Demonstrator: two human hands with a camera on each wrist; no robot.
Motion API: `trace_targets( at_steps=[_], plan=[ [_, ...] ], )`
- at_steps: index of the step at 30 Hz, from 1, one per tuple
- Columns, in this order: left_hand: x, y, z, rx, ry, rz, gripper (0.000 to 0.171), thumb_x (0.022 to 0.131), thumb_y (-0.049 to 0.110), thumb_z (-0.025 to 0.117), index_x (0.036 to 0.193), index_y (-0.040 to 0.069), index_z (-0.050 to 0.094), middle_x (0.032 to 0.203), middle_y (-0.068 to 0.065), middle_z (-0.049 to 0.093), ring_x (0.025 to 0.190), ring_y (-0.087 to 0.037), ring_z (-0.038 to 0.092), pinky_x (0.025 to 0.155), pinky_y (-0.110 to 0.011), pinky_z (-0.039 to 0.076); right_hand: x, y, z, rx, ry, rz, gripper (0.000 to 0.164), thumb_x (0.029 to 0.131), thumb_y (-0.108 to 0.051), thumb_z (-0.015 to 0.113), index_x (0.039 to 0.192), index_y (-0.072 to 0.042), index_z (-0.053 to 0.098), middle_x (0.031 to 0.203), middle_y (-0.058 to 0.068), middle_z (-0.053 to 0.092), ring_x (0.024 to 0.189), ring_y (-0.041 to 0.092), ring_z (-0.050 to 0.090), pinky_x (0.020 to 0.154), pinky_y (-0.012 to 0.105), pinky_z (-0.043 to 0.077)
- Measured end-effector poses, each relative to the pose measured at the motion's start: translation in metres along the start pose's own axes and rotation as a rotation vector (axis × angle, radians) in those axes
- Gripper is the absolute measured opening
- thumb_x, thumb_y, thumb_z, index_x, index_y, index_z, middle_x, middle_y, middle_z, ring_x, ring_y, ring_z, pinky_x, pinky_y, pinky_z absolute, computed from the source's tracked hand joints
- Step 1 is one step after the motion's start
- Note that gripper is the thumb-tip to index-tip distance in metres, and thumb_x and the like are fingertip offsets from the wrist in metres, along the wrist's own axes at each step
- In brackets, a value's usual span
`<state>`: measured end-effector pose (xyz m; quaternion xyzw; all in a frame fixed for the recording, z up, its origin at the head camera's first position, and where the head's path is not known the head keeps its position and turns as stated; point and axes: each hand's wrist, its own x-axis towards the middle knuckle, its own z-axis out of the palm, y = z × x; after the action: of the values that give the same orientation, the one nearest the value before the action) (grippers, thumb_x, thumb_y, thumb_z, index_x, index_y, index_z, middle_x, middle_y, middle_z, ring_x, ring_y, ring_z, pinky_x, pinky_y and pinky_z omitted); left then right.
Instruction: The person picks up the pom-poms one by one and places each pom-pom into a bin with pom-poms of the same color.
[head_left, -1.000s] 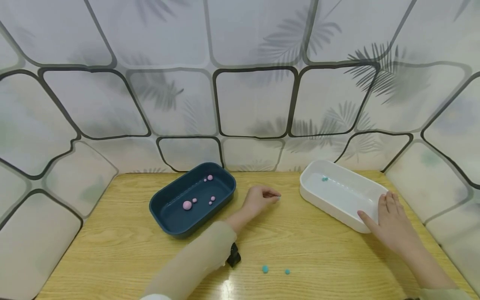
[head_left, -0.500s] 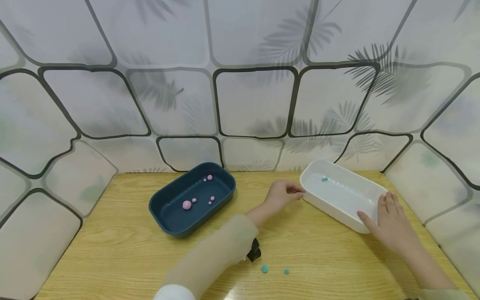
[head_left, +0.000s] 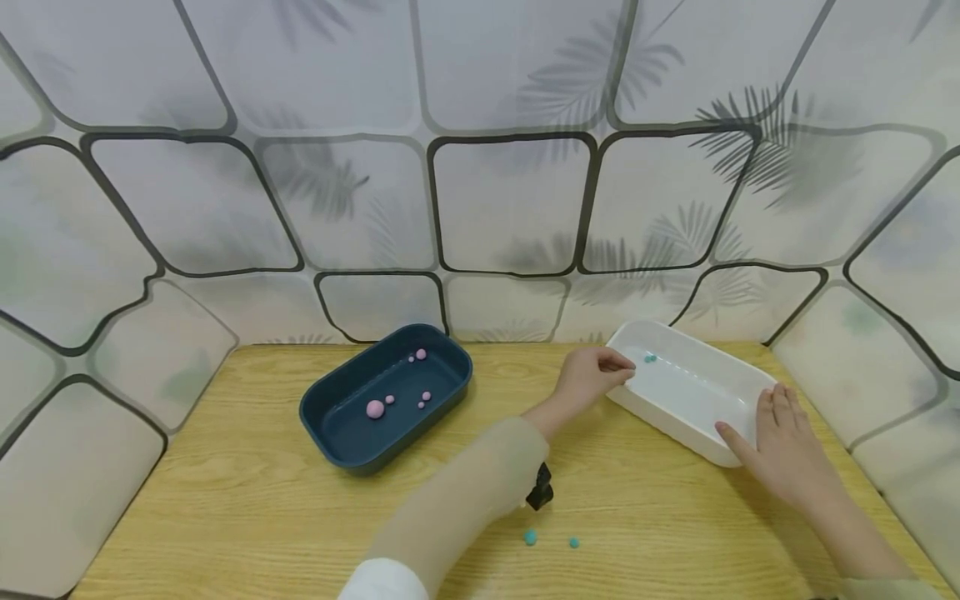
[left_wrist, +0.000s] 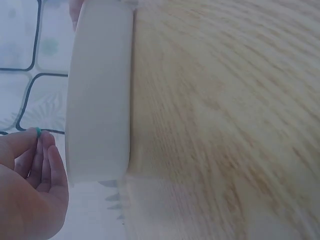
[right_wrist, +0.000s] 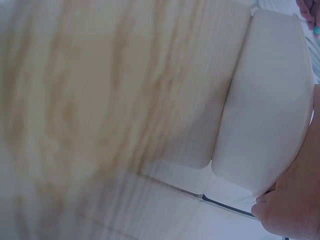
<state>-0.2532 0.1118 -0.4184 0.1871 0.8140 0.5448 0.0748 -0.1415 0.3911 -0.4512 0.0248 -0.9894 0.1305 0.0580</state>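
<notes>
A small teal ball (left_wrist: 38, 131) is pinched between the thumb and fingertips of my left hand (head_left: 588, 379), which is over the left rim of the white dish (head_left: 690, 387). The ball also shows in the right wrist view, at the top right edge. My right hand (head_left: 795, 454) rests on the dish's right end, fingers extended along the rim and thumb over the near edge. Inside the dish, near its far left end, lie tiny teal balls (head_left: 650, 358). Two more teal balls, a larger one (head_left: 530, 537) and a smaller one (head_left: 573, 542), lie on the table.
A dark blue dish (head_left: 330, 454) stands to the left with several pink balls, the biggest of them a pink ball (head_left: 375, 409). Both dishes are on a wooden table (head_left: 225, 508). A patterned wall covering (head_left: 510, 208) rises behind and at both sides.
My left hand has moved right and slightly away from me, from the table between the dishes to over the white dish's left rim, still pinching the ball. The right hand stays put.
</notes>
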Motion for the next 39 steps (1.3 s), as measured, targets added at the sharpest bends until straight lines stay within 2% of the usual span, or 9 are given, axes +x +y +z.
trace_targets(
  at_steps=[8,12,16,26,32,39],
  plan=[
    [0.012,0.002,0.005,-0.042,0.076,0.011,0.010,0.098,0.010,0.077,0.105,0.004,0.083,0.102,-0.010,0.082,0.076,-0.004,0.069,0.065,-0.009,0.051,-0.001,0.005,0.006,0.012,0.023,-0.011,0.097,0.112,-0.049,0.043,0.149,0.035,0.013,0.157,0.057,0.006,0.154,0.068,0.001,0.131,0.068,-0.004],
    [0.015,0.001,0.006,-0.067,0.098,0.008,0.010,0.098,0.009,0.077,0.105,0.003,0.083,0.101,-0.012,0.082,0.079,-0.009,0.073,0.065,-0.009,0.051,0.001,0.003,0.004,0.016,0.020,-0.010,0.097,0.112,-0.049,0.044,0.149,0.035,0.013,0.158,0.057,0.007,0.154,0.068,0.001,0.130,0.070,-0.001],
    [0.016,0.000,0.008,-0.074,0.119,0.005,0.010,0.097,0.009,0.078,0.103,0.003,0.083,0.098,-0.012,0.082,0.077,-0.010,0.074,0.064,-0.008,0.050,0.001,0.001,0.001,0.016,0.002,-0.005,0.097,0.113,-0.049,0.042,0.149,0.035,0.011,0.158,0.057,0.005,0.154,0.067,-0.001,0.130,0.070,-0.003],
    [0.018,0.004,0.010,-0.044,0.145,-0.051,0.009,0.097,0.013,0.080,0.098,0.005,0.085,0.090,-0.009,0.082,0.069,-0.005,0.069,0.059,-0.010,0.047,-0.001,-0.001,-0.002,0.019,-0.018,0.014,0.097,0.113,-0.049,0.042,0.149,0.035,0.009,0.159,0.056,0.001,0.155,0.067,-0.004,0.130,0.070,-0.004],
    [0.020,0.006,0.011,-0.057,0.162,-0.093,0.009,0.097,0.012,0.079,0.097,0.005,0.085,0.089,-0.010,0.083,0.071,-0.008,0.072,0.058,-0.011,0.047,-0.002,-0.002,-0.001,0.018,-0.008,0.007,0.097,0.113,-0.048,0.042,0.149,0.035,0.010,0.159,0.056,0.001,0.155,0.067,-0.005,0.130,0.069,-0.004],
    [0.020,0.010,0.011,-0.094,0.179,-0.130,0.009,0.097,0.008,0.078,0.101,0.003,0.084,0.093,-0.011,0.083,0.082,-0.017,0.079,0.061,-0.011,0.050,-0.002,-0.003,-0.001,0.017,-0.007,0.006,0.097,0.113,-0.048,0.041,0.149,0.036,0.009,0.159,0.056,0.000,0.155,0.066,-0.005,0.131,0.067,-0.006]
  ],
)
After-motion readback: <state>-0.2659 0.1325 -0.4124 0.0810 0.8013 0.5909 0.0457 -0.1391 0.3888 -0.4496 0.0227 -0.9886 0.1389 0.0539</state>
